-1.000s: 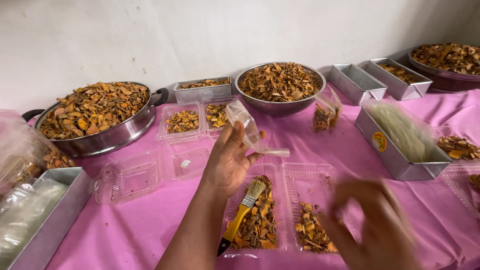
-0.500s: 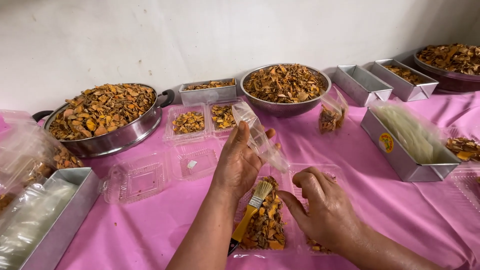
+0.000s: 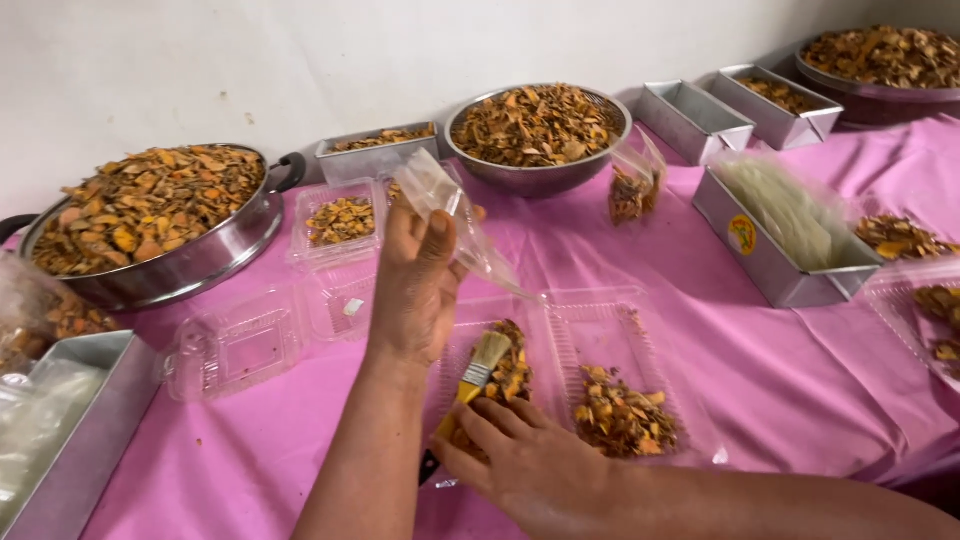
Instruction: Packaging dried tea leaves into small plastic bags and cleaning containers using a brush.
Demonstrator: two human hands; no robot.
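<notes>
A bare pale wall backs a long bench (image 3: 800, 400) under a pink cloth, crowded with steel bowls and pans of dried orange-brown chips, metal loaf tins and clear plastic clamshell boxes.

The left hand (image 3: 415, 285) is raised over the middle of the bench, fingers and thumb closed on the mouth of a small clear bag (image 3: 455, 225), which hangs slanted from the pinch. The bag looks very light, thin and limp, likely slippery film that crumples and will not hold itself open; its top edge, where it is pinched now, seems the best place to hold it.

The right hand (image 3: 535, 470) lies low at the near edge, fingers curled around the yellow handle of a brush (image 3: 472, 375), whose pale bristles rest on the chips (image 3: 510, 365) in the left half of an open tray (image 3: 600, 330). The brush looks stiff and light, best held by its handle. More chips lie in the tray's right half. They look dry, light and brittle, so they would likely break under pressure and scatter easily. The tray is thin, flexible plastic and would probably bend if lifted by one corner.
</notes>
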